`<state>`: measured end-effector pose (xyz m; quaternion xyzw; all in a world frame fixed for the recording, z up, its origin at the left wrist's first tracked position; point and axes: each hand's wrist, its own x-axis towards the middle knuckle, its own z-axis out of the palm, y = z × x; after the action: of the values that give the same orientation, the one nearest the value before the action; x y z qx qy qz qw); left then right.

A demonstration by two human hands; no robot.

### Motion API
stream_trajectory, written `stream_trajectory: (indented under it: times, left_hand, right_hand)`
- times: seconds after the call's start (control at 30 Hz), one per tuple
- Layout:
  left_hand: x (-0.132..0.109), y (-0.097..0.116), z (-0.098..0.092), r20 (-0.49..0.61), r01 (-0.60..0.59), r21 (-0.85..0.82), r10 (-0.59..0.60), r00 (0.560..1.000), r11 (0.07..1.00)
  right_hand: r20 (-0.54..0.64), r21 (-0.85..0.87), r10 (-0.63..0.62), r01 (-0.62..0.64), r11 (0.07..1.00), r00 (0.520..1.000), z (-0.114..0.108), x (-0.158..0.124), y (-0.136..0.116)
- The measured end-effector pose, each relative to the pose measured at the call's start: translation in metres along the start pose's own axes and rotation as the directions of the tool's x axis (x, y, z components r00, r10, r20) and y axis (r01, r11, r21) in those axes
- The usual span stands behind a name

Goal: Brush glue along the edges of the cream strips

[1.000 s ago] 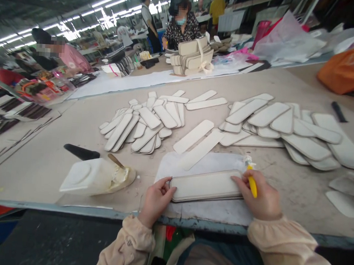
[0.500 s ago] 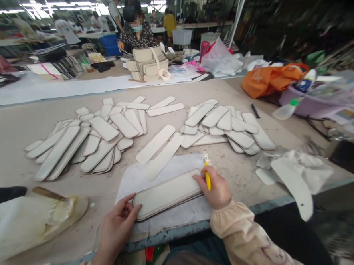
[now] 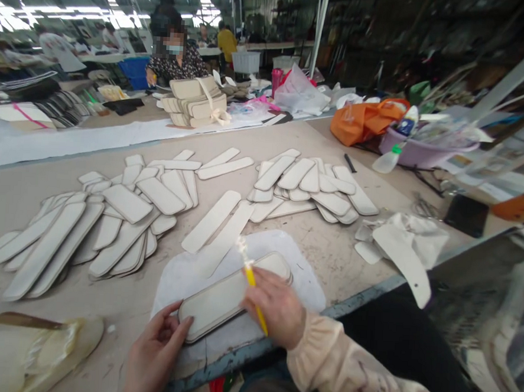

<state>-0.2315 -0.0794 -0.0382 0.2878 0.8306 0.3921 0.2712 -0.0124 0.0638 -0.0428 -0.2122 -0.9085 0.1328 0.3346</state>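
A long cream-coloured padded piece (image 3: pixel 213 302) with rounded corners lies on a white sheet (image 3: pixel 301 275) at the table's near edge. My left hand (image 3: pixel 154 355) touches its left end with thumb and fingertips. My right hand (image 3: pixel 277 306) rests on the middle of the piece and grips a yellow-handled brush (image 3: pixel 253 281), bristles pointing up and away. Two flat cream strips (image 3: pixel 220 223) lie just beyond the sheet.
Two heaps of cream pieces lie at the left (image 3: pixel 101 216) and centre right (image 3: pixel 309 184). A glue tub (image 3: pixel 21 353) with a stick sits at the near left. Loose cut pieces (image 3: pixel 401 249), an orange bag (image 3: pixel 366 119) and a purple basin (image 3: pixel 420 149) are on the right. A person (image 3: pixel 175 57) works across the table behind a tied bundle (image 3: pixel 196 103).
The view has swung to the right. My right hand has slid from the piece's right end onto its middle, carrying the brush. My left hand stays at the left end.
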Motion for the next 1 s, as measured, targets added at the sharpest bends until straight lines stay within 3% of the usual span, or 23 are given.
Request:
stream_trajectory:
  times: [0.1,0.2,0.37,0.47,0.57,0.67,0.8,1.0]
  left_hand:
    - [0.001,0.003,0.0,0.004,0.015,-0.003,-0.015,1.0,1.0]
    - [0.0,0.002,-0.001,0.025,0.015,-0.007,-0.015,1.0,1.0]
    - [0.002,-0.002,-0.003,0.044,-0.011,-0.017,0.012,0.999,1.0]
    - [0.005,-0.003,-0.002,0.04,-0.021,-0.022,0.022,0.999,1.0]
    - [0.002,0.0,-0.001,-0.003,-0.044,-0.026,0.044,0.999,0.999]
    - [-0.006,0.007,0.001,-0.067,-0.07,-0.053,0.066,0.996,0.996]
    - [-0.009,0.012,0.005,-0.137,-0.048,-0.064,0.039,0.99,0.997]
    - [-0.019,0.016,0.006,-0.112,-0.081,-0.179,0.062,0.992,0.98]
  right_hand:
    - [0.153,0.056,-0.148,0.141,0.988,0.977,0.02,-0.004,-0.018]
    - [0.212,0.069,-0.097,0.084,0.994,0.972,0.022,-0.01,-0.013]
    - [0.132,-0.034,0.136,-0.133,0.991,0.982,-0.011,-0.024,0.024]
    - [0.07,-0.08,0.194,-0.188,0.979,0.979,-0.022,-0.033,0.04]
    - [-0.014,-0.036,0.228,-0.228,0.973,0.974,-0.022,-0.038,0.047]
    - [-0.141,-0.03,0.367,-0.375,0.927,0.919,-0.016,-0.038,0.051]
    - [-0.108,0.007,0.519,-0.521,0.853,0.848,-0.007,-0.033,0.064]
    - [-0.131,0.177,0.522,-0.498,0.849,0.843,-0.01,-0.035,0.068]
